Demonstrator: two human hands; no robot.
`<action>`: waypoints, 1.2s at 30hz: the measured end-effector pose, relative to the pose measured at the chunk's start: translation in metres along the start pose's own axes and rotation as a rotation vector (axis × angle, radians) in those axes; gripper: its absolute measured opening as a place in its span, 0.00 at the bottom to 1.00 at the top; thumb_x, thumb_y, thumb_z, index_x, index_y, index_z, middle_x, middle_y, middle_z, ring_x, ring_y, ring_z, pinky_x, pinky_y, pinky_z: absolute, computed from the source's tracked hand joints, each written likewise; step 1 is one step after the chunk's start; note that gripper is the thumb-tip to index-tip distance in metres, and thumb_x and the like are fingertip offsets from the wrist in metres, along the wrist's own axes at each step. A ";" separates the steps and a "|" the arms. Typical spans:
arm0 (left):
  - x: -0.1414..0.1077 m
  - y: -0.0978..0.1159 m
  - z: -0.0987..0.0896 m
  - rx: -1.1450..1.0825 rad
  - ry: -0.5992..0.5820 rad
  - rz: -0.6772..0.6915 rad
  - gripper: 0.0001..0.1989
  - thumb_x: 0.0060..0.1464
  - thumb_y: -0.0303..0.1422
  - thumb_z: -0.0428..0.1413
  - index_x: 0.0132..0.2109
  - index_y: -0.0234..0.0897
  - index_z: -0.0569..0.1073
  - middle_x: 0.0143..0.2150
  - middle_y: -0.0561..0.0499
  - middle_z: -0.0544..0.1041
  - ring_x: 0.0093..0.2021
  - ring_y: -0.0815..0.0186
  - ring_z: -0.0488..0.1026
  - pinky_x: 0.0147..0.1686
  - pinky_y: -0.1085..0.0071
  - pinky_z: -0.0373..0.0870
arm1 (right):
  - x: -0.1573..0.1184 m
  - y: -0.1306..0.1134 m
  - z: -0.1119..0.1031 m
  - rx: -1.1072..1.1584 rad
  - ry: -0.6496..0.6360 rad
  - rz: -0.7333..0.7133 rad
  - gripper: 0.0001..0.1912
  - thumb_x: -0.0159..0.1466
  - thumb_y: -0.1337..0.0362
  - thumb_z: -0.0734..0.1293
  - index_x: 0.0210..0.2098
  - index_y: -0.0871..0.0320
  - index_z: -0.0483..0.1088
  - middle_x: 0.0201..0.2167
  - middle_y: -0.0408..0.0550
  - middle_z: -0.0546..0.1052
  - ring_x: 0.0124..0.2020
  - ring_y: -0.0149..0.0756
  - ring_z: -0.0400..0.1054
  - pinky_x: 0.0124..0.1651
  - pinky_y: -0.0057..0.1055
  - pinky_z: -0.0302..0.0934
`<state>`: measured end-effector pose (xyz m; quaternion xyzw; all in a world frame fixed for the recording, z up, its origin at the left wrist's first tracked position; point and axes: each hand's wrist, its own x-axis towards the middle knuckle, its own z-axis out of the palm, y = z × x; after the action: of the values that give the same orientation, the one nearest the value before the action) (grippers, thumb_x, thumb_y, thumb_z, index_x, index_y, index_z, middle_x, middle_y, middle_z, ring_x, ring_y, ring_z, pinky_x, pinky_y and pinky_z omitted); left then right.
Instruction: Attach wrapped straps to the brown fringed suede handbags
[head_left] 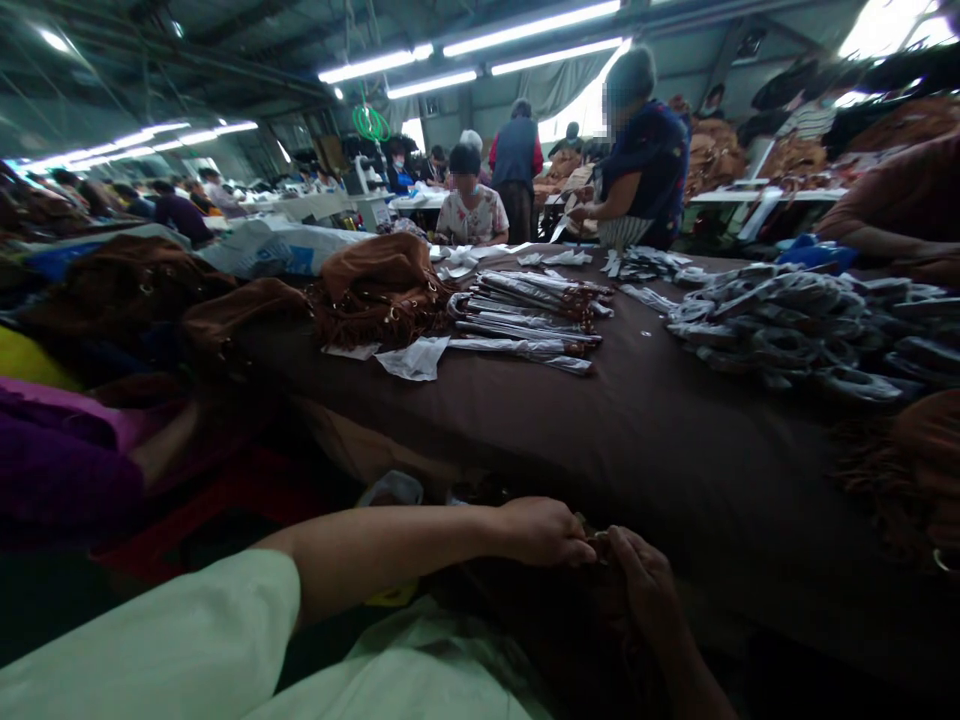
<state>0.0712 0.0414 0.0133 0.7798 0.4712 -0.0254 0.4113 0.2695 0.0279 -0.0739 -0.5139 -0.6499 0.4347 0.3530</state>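
My left hand (540, 532) and my right hand (645, 585) meet low in front of me, close together. Between them, fingers pinch a small glinting metal fitting (598, 536) on a dark brown bag (540, 620) lying in my lap. The bag's shape is mostly lost in shadow. A pale green sleeve (150, 640) covers my left upper arm. Both hands stay well below the edge of the brown-covered table (675, 450).
Bundles of plastic-wrapped straps (525, 315) and a heap of wrapped loops (787, 330) lie on the table beside a fringed tan-brown bag (382, 295). A co-worker's hands (579, 212) work across the table. Piled brown bags (150, 290) rise on my left.
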 end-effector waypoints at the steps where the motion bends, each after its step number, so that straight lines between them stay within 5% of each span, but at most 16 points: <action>1: 0.000 0.000 -0.004 0.002 -0.015 -0.018 0.18 0.57 0.47 0.50 0.40 0.41 0.77 0.30 0.56 0.74 0.28 0.71 0.68 0.24 0.77 0.56 | 0.000 0.001 -0.002 -0.007 -0.010 -0.001 0.23 0.65 0.48 0.56 0.25 0.57 0.69 0.23 0.44 0.71 0.26 0.36 0.66 0.29 0.29 0.60; 6: -0.001 0.004 -0.023 -0.007 -0.073 -0.056 0.18 0.55 0.47 0.50 0.38 0.39 0.77 0.26 0.56 0.72 0.25 0.72 0.67 0.22 0.77 0.54 | -0.007 0.001 -0.007 -0.079 -0.062 -0.086 0.20 0.64 0.49 0.59 0.45 0.56 0.70 0.40 0.49 0.77 0.40 0.41 0.71 0.41 0.32 0.64; 9: 0.000 0.010 -0.028 0.021 -0.086 -0.036 0.19 0.56 0.47 0.49 0.37 0.38 0.77 0.25 0.56 0.71 0.24 0.73 0.66 0.22 0.76 0.54 | -0.011 -0.004 0.000 -0.268 0.028 -0.151 0.30 0.57 0.48 0.66 0.54 0.57 0.63 0.49 0.54 0.75 0.47 0.45 0.70 0.46 0.35 0.64; 12: 0.003 0.021 -0.032 0.124 -0.106 -0.010 0.19 0.55 0.46 0.49 0.35 0.36 0.77 0.23 0.55 0.69 0.23 0.72 0.64 0.22 0.75 0.53 | -0.014 -0.012 0.009 -0.445 0.038 -0.112 0.19 0.61 0.47 0.62 0.41 0.55 0.68 0.32 0.48 0.77 0.30 0.40 0.71 0.31 0.31 0.61; 16: 0.011 0.033 -0.043 0.262 -0.189 0.042 0.18 0.53 0.45 0.52 0.29 0.35 0.76 0.20 0.55 0.66 0.23 0.72 0.63 0.22 0.74 0.52 | -0.013 -0.024 0.013 -0.489 -0.009 -0.139 0.19 0.64 0.45 0.58 0.28 0.54 0.64 0.19 0.39 0.69 0.20 0.32 0.62 0.24 0.27 0.52; 21: 0.024 0.029 -0.051 0.159 -0.314 0.020 0.19 0.53 0.42 0.54 0.21 0.33 0.69 0.16 0.56 0.62 0.20 0.72 0.59 0.22 0.74 0.53 | -0.011 -0.033 0.010 -0.531 0.022 -0.149 0.21 0.62 0.45 0.61 0.23 0.54 0.61 0.16 0.37 0.65 0.18 0.29 0.58 0.23 0.26 0.48; 31: 0.058 0.010 -0.053 -0.234 -0.609 -0.073 0.16 0.40 0.42 0.64 0.20 0.33 0.73 0.18 0.54 0.64 0.18 0.73 0.56 0.18 0.76 0.51 | -0.005 -0.014 0.004 -0.535 -0.018 -0.378 0.22 0.61 0.45 0.63 0.24 0.57 0.65 0.19 0.42 0.69 0.20 0.32 0.62 0.26 0.27 0.52; 36: 0.055 0.019 -0.050 -0.090 -0.491 0.076 0.15 0.45 0.37 0.62 0.19 0.33 0.71 0.17 0.55 0.66 0.20 0.72 0.60 0.22 0.74 0.55 | -0.006 -0.014 0.003 -0.500 -0.015 -0.306 0.23 0.61 0.42 0.62 0.26 0.56 0.66 0.18 0.41 0.70 0.19 0.32 0.61 0.24 0.27 0.54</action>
<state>0.0985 0.1095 0.0345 0.7484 0.3282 -0.1778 0.5483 0.2633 0.0199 -0.0617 -0.4777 -0.8094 0.2065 0.2722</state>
